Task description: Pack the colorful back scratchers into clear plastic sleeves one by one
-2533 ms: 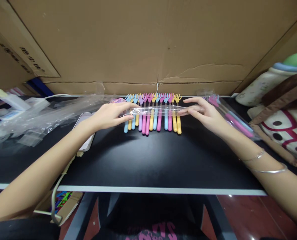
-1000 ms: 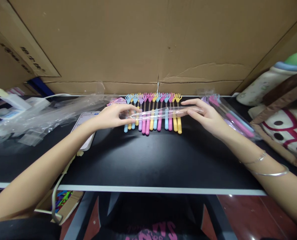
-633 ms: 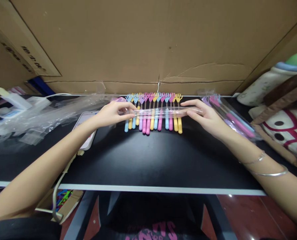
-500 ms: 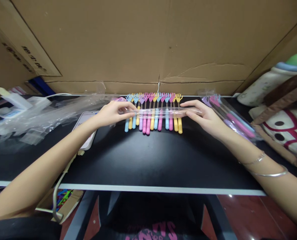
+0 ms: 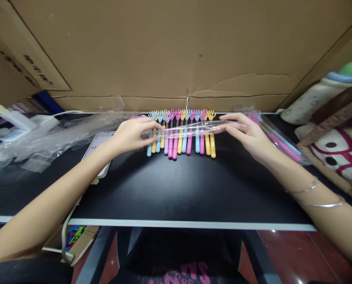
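A clear plastic bag [image 5: 193,129] is stretched sideways between my two hands. My left hand [image 5: 134,134] pinches its left end with thumb and fingers. At the other end, my right hand [image 5: 244,130] grips the plastic between thumb and fingers. Below and behind the bag lies a row of back scratchers [image 5: 177,148] with small hand-shaped heads pointing away from me. Their handles are pink, blue, yellow and purple. The bag covers the middle part of the row, and I see the handles through it.
Loose clear bags [image 5: 54,134] and a phone [image 5: 97,142] lie on the left of the black table [image 5: 176,193]. On the right are bagged back scratchers [image 5: 282,144], a bottle [image 5: 306,98] and a cloth bag [image 5: 338,157]. A cardboard wall [image 5: 170,51] stands behind.
The bag now slants, its right end higher than before. My right hand has shifted slightly right and up, and my left hand's grip has changed a little. The row of back scratchers stays put.
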`<state>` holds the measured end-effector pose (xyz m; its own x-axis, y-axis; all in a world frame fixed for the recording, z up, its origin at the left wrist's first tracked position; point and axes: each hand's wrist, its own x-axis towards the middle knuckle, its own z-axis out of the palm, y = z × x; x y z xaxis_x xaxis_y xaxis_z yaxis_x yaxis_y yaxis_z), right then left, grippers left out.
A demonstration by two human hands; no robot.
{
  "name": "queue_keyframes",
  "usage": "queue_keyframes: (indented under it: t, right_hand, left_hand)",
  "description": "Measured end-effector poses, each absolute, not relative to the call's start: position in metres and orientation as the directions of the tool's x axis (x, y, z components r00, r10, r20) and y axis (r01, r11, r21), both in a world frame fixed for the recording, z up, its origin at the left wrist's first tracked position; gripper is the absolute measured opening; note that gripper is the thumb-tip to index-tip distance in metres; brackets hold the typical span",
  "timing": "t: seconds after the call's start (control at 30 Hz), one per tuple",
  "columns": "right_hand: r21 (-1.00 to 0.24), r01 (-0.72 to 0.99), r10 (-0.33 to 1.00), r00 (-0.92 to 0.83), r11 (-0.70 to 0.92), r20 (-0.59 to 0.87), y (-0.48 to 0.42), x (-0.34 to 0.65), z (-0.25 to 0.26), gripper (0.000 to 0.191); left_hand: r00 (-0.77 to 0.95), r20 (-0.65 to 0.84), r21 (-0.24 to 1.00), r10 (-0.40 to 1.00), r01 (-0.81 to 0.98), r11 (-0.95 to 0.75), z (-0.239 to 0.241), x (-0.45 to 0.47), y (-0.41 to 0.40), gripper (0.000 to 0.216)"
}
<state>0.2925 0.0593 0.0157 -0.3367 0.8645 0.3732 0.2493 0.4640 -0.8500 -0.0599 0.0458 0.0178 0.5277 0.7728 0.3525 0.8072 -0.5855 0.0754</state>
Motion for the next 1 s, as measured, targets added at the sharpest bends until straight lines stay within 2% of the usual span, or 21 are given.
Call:
queue_keyframes:
  t: [0.13, 0.27, 1.0]
  right_hand:
    - [-0.851, 0.245, 0.868, -0.32, 0.464, 0.381, 0.0611, 0.2939, 0.0152, 0.026]
    - [-0.852, 0.263, 0.88, -0.287, 0.453, 0.379, 0.0617, 0.2942, 0.016, 0.026]
    - [-0.857, 0.273, 0.887, -0.291, 0.437, 0.359, 0.0617, 0.2934, 0.0154, 0.027]
  left_hand:
    - [0.531, 0.39, -0.034, 0.752, 0.825, -0.564, 0.0218, -0.0594, 0.0434, 0.03]
    - [0.515, 0.405, -0.08, 0.756, 0.843, -0.532, 0.0241, -0.0601, 0.0421, 0.029]
    - [0.53, 0.381, -0.039, 0.758, 0.828, -0.559, 0.0253, -0.0628, 0.0445, 0.029]
